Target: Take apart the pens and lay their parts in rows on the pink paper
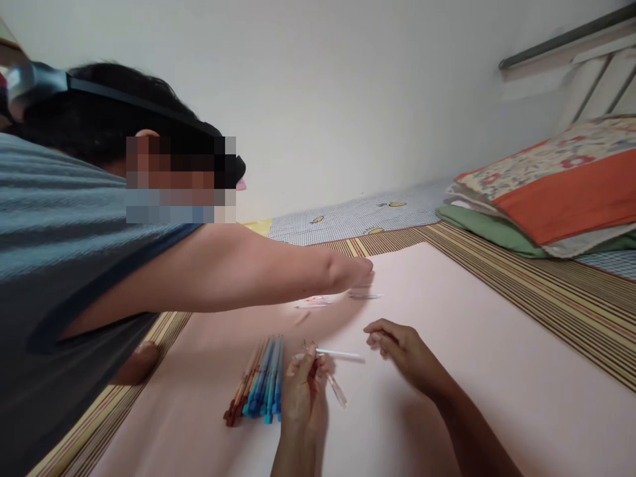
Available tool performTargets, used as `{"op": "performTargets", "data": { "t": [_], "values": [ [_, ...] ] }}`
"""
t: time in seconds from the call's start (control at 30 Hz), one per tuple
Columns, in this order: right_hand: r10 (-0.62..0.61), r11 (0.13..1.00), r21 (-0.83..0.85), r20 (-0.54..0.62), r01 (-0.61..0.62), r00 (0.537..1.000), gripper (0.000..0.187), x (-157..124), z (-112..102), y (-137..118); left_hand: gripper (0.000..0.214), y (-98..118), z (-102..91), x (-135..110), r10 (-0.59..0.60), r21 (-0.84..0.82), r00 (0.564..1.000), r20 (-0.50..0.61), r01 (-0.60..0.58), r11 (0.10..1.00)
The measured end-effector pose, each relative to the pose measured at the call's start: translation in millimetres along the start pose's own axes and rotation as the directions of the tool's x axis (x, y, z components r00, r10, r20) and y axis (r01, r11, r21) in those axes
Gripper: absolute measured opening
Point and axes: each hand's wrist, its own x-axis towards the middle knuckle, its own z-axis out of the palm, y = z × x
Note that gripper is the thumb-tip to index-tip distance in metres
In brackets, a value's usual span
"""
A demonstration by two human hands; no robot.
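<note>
My left hand (299, 387) is closed around slim pen parts. A white pen barrel (342, 356) sticks out of it to the right, and a clear barrel (338, 391) points down to the right below. Thin tips show above the fingers; the palm hides the rest. To the right of the white barrel's end, my right hand (397, 344) hangs apart from it, fingers loosely bent and apart, with nothing visible in them. Beside my left hand lies a row of blue pens (265, 381) and brown pens (244, 384), tips away from me.
Another person's arm (258, 268) reaches from the left across the pale pink sheet (472, 371). Near that person's hand are several clear pen pieces (318, 301), some blurred. A striped mat (546, 324) lies beneath; folded bedding (561, 192) is stacked at the right.
</note>
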Motion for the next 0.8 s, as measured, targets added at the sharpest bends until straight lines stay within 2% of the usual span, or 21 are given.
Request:
{"op": "performTargets", "data": {
  "t": [0.13,0.27,0.37,0.5,0.57,0.67,0.8],
  "values": [
    [-0.106,0.990,-0.088,0.078,0.113,0.991,0.024,0.3,26.0,-17.5,0.025,-7.9,4.0,-7.6,-0.045,0.056,0.996,0.077,0.041,0.998],
    [-0.097,0.979,-0.160,0.170,0.124,0.981,0.019,-1.9,45.6,-24.6,0.028,-15.1,6.0,-10.4,-0.068,0.087,0.989,0.131,0.056,0.995],
    [-0.075,0.981,-0.157,0.211,0.109,0.975,0.012,-1.9,48.3,-20.3,0.028,-17.3,5.4,-8.2,-0.074,0.119,0.986,0.148,0.057,0.991],
    [-0.078,0.968,-0.219,0.187,0.119,0.979,0.019,1.7,49.3,-15.4,0.031,-17.0,3.4,-4.6,-0.060,0.157,0.988,0.140,0.038,0.987],
    [-0.098,0.967,-0.214,0.185,0.137,0.978,0.020,3.3,52.5,-16.5,0.032,-15.8,2.9,-4.6,-0.052,0.171,0.988,0.143,0.027,0.985],
    [-0.131,0.961,-0.206,0.243,0.183,0.961,0.014,4.5,60.3,-21.0,0.031,-13.5,2.1,-5.9,-0.055,0.173,0.978,0.202,0.020,0.985],
    [-0.174,0.907,-0.325,0.293,0.269,0.940,0.013,11.4,69.7,-22.0,0.034,-9.6,-4.3,-0.8,-0.043,0.156,0.972,0.230,0.006,0.988]
  ]
}}
